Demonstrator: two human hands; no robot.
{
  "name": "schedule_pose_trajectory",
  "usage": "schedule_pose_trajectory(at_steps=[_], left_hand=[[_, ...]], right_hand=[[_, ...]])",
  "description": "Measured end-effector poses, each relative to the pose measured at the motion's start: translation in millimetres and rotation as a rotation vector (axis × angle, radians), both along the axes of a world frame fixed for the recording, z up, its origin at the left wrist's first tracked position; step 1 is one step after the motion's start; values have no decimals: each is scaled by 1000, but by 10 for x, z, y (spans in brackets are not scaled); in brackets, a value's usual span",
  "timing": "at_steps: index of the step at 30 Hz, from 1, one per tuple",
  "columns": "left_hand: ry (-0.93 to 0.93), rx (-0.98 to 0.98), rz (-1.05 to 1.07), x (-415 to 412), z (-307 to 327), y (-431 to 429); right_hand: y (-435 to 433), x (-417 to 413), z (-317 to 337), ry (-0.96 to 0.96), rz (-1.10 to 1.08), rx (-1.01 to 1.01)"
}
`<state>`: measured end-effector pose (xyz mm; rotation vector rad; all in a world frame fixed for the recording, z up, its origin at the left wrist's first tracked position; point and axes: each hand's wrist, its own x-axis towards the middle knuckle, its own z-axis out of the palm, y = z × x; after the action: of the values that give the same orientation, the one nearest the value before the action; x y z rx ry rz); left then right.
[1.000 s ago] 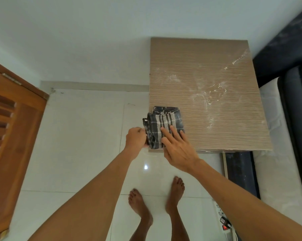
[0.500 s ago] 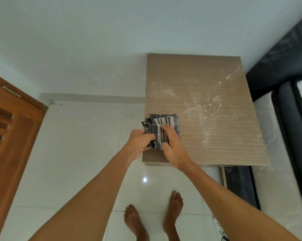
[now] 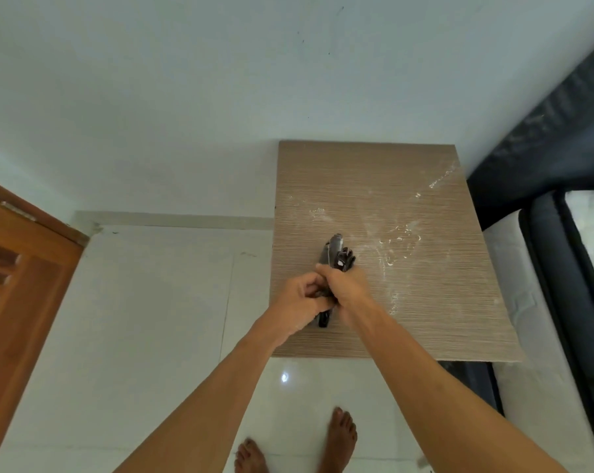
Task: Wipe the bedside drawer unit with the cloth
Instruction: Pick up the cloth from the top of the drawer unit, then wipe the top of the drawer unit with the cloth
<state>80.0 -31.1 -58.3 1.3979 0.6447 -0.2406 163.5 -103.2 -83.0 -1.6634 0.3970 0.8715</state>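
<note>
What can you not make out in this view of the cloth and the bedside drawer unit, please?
- Head view: the middle of the cloth is hidden by the left hand and right hand gripping it; its fold is unclear.
- The drawer unit shows only its top; the drawer fronts lie hidden beneath it.
- The feet are cut off by the bottom edge.
</note>
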Motion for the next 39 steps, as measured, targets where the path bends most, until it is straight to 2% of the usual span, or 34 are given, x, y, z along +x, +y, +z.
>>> schedule_pose_trajectory(at_steps=[2, 4, 7, 9, 12, 14, 20, 24, 28, 30, 32, 39], left_hand=[[33, 3, -43, -3, 17, 15], [66, 47, -42, 5, 29, 62], [114, 363, 171, 75, -82, 181], [141, 616, 261, 156, -222, 290], [145, 900, 82, 339, -428, 462], [150, 983, -67, 489, -482, 570], [251, 988, -309, 781, -558, 803], [257, 966, -310, 826, -591, 782], [233, 942, -275, 813, -620, 829], [216, 929, -268, 795, -647, 842], [203, 921, -254, 776, -676, 845], [177, 905, -234, 741, -736, 855]], right_hand=[[-13, 89, -38, -13, -39, -146], [-39, 176, -75, 22, -46, -202], [-52, 336, -110, 29, -16, -233], [-23, 455, -43, -61, 39, -250], [54, 674, 128, -252, 201, -307], [156, 865, 196, -371, 285, -310], [678, 1505, 197, -727, 468, -328], [1142, 1974, -34, -981, 580, -407], [1456, 2246, -241, -959, 1055, -605], [1565, 2322, -351, -862, 1181, -676], [1673, 2336, -468, -842, 1160, -696], [1739, 2224, -755, -985, 1108, -808]])
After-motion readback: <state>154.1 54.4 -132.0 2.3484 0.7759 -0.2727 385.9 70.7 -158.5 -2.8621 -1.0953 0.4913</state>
